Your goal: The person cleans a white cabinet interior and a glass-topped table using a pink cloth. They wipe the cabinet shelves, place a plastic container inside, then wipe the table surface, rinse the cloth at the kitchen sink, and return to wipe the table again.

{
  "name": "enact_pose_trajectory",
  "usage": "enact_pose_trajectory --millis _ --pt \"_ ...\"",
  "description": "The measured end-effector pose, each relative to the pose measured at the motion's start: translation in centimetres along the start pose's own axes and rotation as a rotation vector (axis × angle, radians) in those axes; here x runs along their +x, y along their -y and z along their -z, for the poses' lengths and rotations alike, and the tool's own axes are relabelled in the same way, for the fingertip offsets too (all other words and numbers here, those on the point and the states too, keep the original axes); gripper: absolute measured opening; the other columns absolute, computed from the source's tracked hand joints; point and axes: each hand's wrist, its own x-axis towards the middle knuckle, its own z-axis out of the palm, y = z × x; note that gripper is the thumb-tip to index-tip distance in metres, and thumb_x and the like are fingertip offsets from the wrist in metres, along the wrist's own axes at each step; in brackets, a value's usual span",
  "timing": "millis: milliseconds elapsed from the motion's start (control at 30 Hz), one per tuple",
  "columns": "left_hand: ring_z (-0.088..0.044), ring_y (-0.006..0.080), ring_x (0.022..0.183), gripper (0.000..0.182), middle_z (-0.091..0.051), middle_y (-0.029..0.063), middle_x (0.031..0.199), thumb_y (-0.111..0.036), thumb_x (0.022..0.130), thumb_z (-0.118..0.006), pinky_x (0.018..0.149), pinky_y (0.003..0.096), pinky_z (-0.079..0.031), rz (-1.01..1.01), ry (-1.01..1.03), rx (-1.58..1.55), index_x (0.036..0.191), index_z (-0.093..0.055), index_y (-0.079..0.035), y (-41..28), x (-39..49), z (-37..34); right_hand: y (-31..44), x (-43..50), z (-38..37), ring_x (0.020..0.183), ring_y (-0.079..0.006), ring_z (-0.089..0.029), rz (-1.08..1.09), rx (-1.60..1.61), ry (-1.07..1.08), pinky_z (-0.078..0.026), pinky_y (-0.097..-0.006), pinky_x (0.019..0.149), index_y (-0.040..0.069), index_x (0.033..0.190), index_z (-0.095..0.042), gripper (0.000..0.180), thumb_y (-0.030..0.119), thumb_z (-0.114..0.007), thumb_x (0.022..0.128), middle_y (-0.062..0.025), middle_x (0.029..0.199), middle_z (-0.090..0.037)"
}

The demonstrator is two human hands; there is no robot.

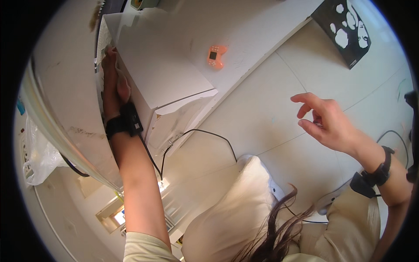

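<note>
My left hand [111, 62] reaches into a narrow, shaded gap between a white cabinet [170, 68] and a white upright panel [73, 98]. It is on a thin, pale, crumpled piece of material [122, 83], perhaps a cloth or tissue; the fingers are partly hidden, so the grip is unclear. Over the tiled floor, my right hand [317, 119] hangs with its fingers curved and apart, holding nothing. Each wrist wears a black strap with a black device. An orange toy game controller [216, 57] lies on the white surface to the right of the cabinet.
A black and white printed board or bag [343, 31] is on the floor at the upper right. Black cable [209, 131] runs from the left wrist device past the cabinet's corner to my feet. A clear plastic bag [42, 150] hangs at the far left. A green container [144, 4] stands at the top.
</note>
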Motion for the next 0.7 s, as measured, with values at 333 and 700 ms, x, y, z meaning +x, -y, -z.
enact_pose_trajectory --millis 333,700 --pt "-0.055 0.0189 0.109 0.033 -0.060 0.0106 0.116 -0.021 0.096 -0.049 0.096 0.0307 -0.039 -0.341 -0.006 0.508 0.120 -0.055 0.001 1.4 -4.3 -0.9 1.4 3.5 0.8 0.068 -0.0280 -0.061 0.087 -0.202 -0.172 -0.050 -0.0383 0.064 0.002 0.118 -0.051 0.040 0.011 -0.063 0.082 -0.0155 0.097 -0.063" --pt "-0.049 0.0310 0.119 0.045 -0.053 0.0194 0.128 -0.027 0.097 -0.039 0.102 0.0342 -0.034 -0.397 -0.243 0.922 0.130 -0.047 0.003 8.3 -14.6 3.5 6.1 22.4 -7.5 0.083 -0.0349 -0.062 0.244 -0.882 -0.272 -0.051 -0.0424 0.072 0.008 0.114 -0.055 0.044 0.025 -0.068 0.075 -0.0148 0.110 -0.052"
